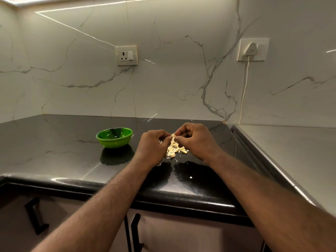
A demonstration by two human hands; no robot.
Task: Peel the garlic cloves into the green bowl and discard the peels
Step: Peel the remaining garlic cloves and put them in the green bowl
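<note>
- The black countertop [54, 142] fills the middle of the frame, glossy with faint pale veins.
- The right hand [196, 140], just right of centre, has its fingers curled and pinches a garlic clove [173, 135] by the fingertips; the knuckles face up and the forearm runs to the lower right corner.
- The left hand [151, 148], at centre, is curled the same way and pinches the same clove from the other side; its forearm runs to the lower left.
- The green bowl [114, 142] stands upright left of centre, apart from the hands; its contents are too dim to tell.
- A pale yellow pile of garlic [175, 150] lies on the counter directly below the held clove, between the hands.
- The held clove is pale and papery.
- A white scrap [190, 177] lies lower, near the counter edge.
</note>
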